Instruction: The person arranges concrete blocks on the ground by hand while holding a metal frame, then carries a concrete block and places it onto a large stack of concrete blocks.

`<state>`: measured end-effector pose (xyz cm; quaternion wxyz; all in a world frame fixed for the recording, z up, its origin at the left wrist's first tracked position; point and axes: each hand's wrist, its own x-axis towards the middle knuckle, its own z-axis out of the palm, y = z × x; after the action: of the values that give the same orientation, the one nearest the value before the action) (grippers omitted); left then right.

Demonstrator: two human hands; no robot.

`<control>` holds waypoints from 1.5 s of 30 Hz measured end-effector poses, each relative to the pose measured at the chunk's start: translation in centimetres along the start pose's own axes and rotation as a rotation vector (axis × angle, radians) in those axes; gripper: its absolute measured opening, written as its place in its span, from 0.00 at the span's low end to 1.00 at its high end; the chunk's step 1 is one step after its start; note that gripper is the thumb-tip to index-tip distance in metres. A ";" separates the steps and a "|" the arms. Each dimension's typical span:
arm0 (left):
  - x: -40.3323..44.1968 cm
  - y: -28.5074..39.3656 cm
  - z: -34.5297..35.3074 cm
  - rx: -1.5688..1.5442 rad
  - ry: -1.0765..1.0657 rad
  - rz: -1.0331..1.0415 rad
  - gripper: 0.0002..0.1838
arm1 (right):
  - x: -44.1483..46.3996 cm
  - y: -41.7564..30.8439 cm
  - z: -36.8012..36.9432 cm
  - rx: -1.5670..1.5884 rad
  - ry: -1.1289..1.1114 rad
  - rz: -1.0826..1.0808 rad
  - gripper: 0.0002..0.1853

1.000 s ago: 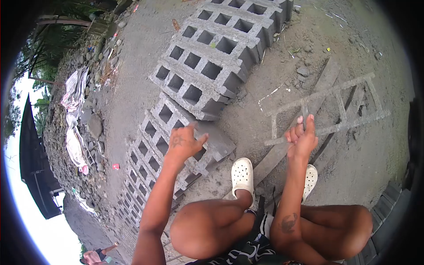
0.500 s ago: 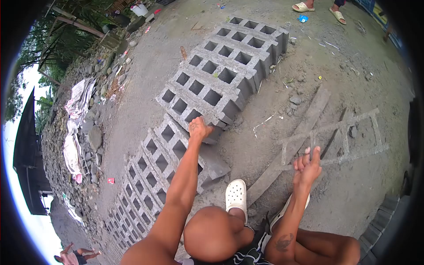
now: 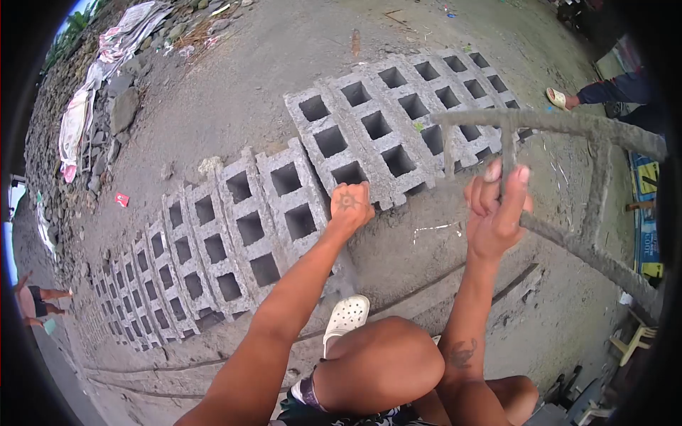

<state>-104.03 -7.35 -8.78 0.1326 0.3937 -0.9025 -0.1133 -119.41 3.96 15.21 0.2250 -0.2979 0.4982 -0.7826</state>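
Rows of grey hollow concrete blocks stand side by side on the ground, their square holes facing up. My left hand is closed over the near edge of one block, its fingertips hidden. In my right hand is a grey, cement-crusted ladder-shaped frame, gripped by a crossbar. The frame is raised and tilted, with its far end overlapping the view of the right-hand blocks. A second, longer run of blocks stretches away to the left.
Long boards lie on the ground near my white clog. Rocks and pale sacks line the left side. One person's sandalled foot is at upper right; another person is at far left. A small stool stands at lower right.
My right hand has raised the ladder-shaped frame from low over the ground to beside the blocks. My left hand stays at the block edge while the view has turned.
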 end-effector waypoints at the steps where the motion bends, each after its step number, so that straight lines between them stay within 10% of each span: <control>1: 0.3 0.3 -1.1 -0.045 -0.050 -0.029 0.14 | 1.8 -0.6 2.1 0.002 -0.046 -0.071 0.25; 9: 0.6 0.0 -1.8 -0.070 -0.154 -0.036 0.11 | 1.4 14.3 3.6 -0.378 -0.156 0.316 0.23; 17: 0.4 -0.4 -0.2 -0.094 -0.036 -0.010 0.13 | 5.9 4.7 7.8 -0.093 -0.197 -0.002 0.23; 26: 0.7 0.1 -2.3 -0.162 -0.219 -0.082 0.12 | 4.2 13.9 4.6 -0.396 -0.209 0.453 0.26; 33: 0.9 -0.1 -1.9 -0.146 -0.247 -0.094 0.13 | 9.4 6.5 9.5 0.004 -0.213 0.042 0.24; 38: 0.6 -0.2 -2.4 -0.173 -0.249 -0.075 0.15 | 5.2 18.0 5.7 -0.321 -0.230 0.396 0.25; 45: 0.7 -0.3 -2.7 -0.186 -0.237 -0.067 0.17 | 8.7 10.8 8.0 -0.199 -0.187 0.227 0.25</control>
<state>-103.38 -8.36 -6.28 0.0569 0.3935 -0.8838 -0.2466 -119.62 -11.21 10.07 0.3267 -0.3318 0.5807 -0.6678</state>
